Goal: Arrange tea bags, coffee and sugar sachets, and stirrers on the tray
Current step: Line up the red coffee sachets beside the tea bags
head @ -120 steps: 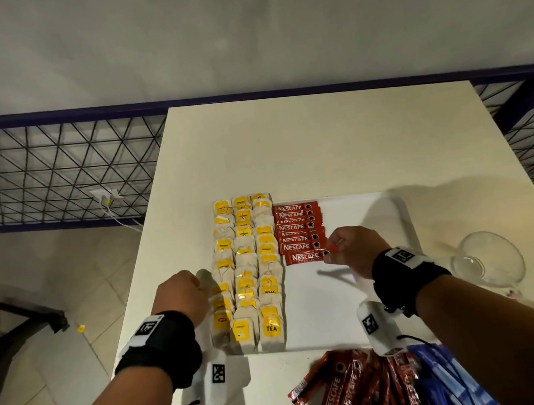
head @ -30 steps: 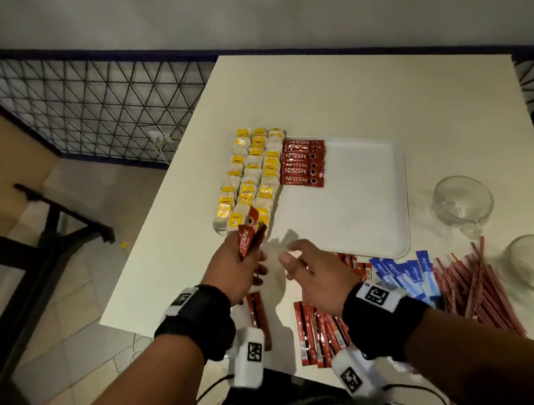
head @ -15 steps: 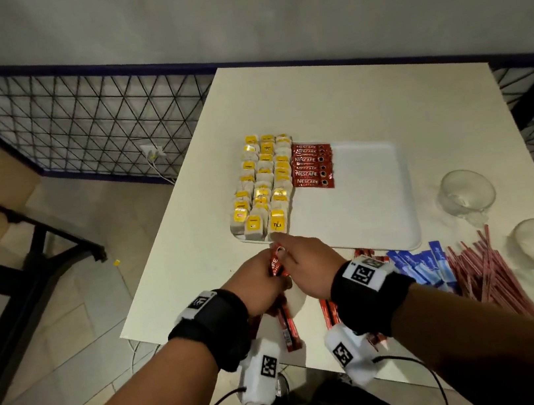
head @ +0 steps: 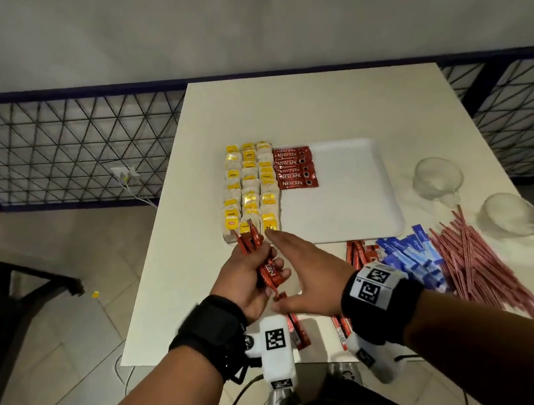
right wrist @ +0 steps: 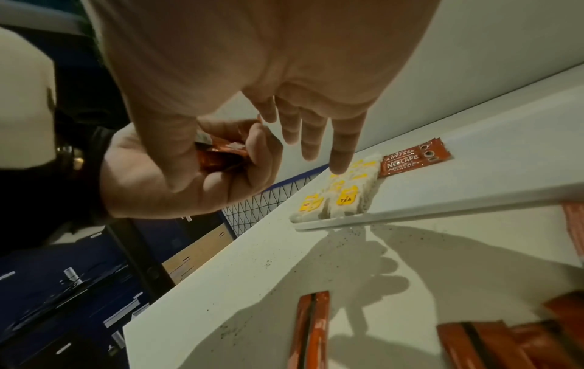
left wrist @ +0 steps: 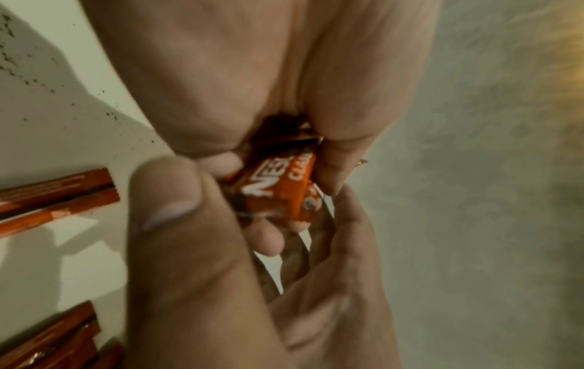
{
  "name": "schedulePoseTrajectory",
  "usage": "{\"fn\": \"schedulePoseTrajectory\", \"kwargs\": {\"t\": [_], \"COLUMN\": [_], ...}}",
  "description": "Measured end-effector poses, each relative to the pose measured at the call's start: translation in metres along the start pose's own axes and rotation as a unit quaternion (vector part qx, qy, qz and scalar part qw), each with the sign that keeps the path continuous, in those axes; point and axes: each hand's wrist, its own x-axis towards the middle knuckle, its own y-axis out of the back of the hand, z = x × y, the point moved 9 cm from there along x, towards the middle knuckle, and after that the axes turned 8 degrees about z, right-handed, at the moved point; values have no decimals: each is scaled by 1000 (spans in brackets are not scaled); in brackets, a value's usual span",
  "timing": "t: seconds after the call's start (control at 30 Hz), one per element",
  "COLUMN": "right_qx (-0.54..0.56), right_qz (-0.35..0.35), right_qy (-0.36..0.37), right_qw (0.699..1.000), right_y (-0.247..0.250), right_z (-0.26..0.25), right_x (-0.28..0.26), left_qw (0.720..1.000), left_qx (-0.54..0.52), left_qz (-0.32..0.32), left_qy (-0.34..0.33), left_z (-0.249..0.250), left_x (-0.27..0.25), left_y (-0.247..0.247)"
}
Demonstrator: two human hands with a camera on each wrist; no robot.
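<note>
My left hand point(head: 252, 274) grips a bundle of red coffee sachets point(head: 260, 258), held just short of the near left corner of the white tray point(head: 354, 196). The same bundle point(left wrist: 281, 192) fills the left wrist view. My right hand point(head: 306, 269) is beside it with straight fingers, and its thumb reaches to the bundle's lower end. Yellow-tagged tea bags point(head: 249, 187) lie in three columns on the tray's left side. A short stack of coffee sachets point(head: 295, 168) lies next to them at the far end. The right wrist view shows the tea bags point(right wrist: 344, 197) and the tray's rim point(right wrist: 442, 207).
Loose coffee sachets point(head: 360, 254), blue sugar sachets point(head: 412, 257) and red stirrers point(head: 475, 261) lie on the table near the tray's front edge. Two glass cups point(head: 436, 177) point(head: 507, 218) stand to the right. The tray's middle and right are bare. The table's left edge is close.
My left hand has lifted the bundle forward toward the tray's near left corner. My right hand's fingers have straightened beside it. The camera has tilted a little.
</note>
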Motion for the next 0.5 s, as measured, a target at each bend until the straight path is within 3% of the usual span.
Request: {"fn": "schedulePoseTrajectory", "kwargs": {"t": [0.17, 0.23, 0.27, 0.3, 0.37, 0.4, 0.43, 0.5], "right_qx": [52, 10, -55, -136, -246, -257, -251, -245], "right_qz": [34, 38, 19, -22, -135, -184, -217, -253], "right_qy": [-49, -119, -155, -185, -225, -235, -246, -259], "right_qw": [997, 992, 986, 973, 933, 919, 911, 899], "right_y": [6, 17, 23, 27, 22, 14, 5, -11], "right_z": [13, 44, 60, 74, 98, 105, 109, 116], "right_x": [-8, -19, -26, -34, -51, -58, -63, -69], "left_qw": [1000, 994, 976, 927, 754, 693, 670, 690], "left_qx": [-7, 86, 200, 359, 650, 716, 740, 721], "left_qz": [-4, 52, 88, 112, 92, 79, 69, 64], "left_qy": [24, 34, 18, -1, -24, -17, -3, 17], "left_z": [-4, -8, -8, -9, -22, -33, -43, -62], "left_x": [-5, -1, 3, 6, 10, 11, 10, 8], "left_y": [-5, 10, 21, 31, 37, 39, 41, 39]}}
